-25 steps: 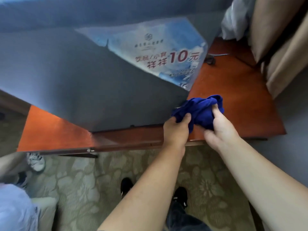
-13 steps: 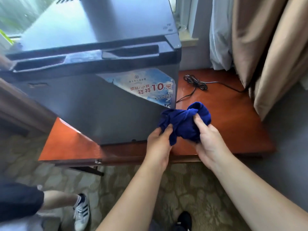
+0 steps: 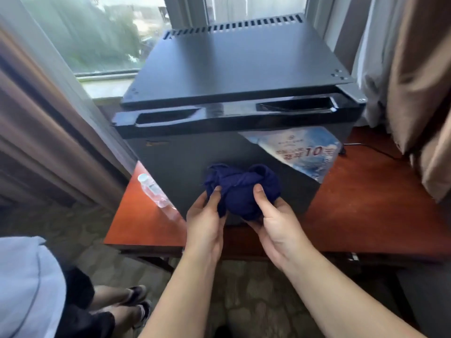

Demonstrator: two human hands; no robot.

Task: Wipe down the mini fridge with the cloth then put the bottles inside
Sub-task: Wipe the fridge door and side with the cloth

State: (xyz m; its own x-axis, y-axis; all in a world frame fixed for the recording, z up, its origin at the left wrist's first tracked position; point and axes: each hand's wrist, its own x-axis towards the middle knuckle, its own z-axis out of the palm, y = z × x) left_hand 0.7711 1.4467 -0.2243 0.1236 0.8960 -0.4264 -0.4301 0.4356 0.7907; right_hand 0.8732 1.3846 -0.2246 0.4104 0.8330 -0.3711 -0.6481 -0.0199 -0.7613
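Note:
A black mini fridge (image 3: pixel 234 76) stands with its door shut on a reddish wooden table (image 3: pixel 366 215), under a window. A blue price sticker (image 3: pixel 302 152) is stuck on the door's right side. In front of the door's lower middle I hold a bunched dark blue cloth (image 3: pixel 244 189) with both hands. My left hand (image 3: pixel 205 220) pinches its left edge, thumb on top. My right hand (image 3: pixel 275 223) cups and grips the bundle from below right. One clear plastic bottle (image 3: pixel 156 191) with a white cap lies on the table just left of the fridge.
Brown curtains hang at the left (image 3: pixel 36 132) and at the right (image 3: pixel 419 76). A black power cord (image 3: pixel 373 148) runs on the table right of the fridge. Another person's legs and shoes (image 3: pixel 117 306) are on the patterned carpet at lower left.
The view has tilted up and shifted, so the fridge top, window and bottle now show. The cloth and both hands have moved from the door's right corner to its lower middle.

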